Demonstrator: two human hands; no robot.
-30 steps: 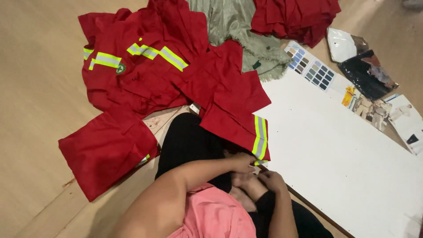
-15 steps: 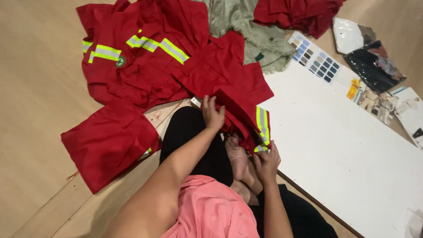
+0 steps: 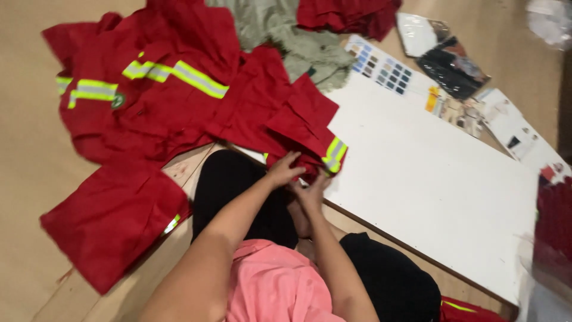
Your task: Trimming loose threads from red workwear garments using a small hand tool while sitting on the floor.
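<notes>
Head view shows me both hands pressed close together at the near edge of a white board [image 3: 429, 179] lying on the wooden floor [image 3: 30, 155]. To the right of the hands the board's bare surface stretches away wide and open; its near edge runs diagonally off to the right of the right hand [image 3: 311, 191]. Left of the left hand [image 3: 285, 172] the floor is crowded with spread red workwear [image 3: 155, 113]. I see the red sleeve end [image 3: 310, 140] with its yellow-and-grey reflective band lying just beyond the fingertips, touching them, and both hands pinch its bunched cloth, fingers narrow and curled onto it. Beyond the hands, further off, lie a grey-green cloth [image 3: 298, 42] and a colour swatch card [image 3: 381, 65], well apart.
</notes>
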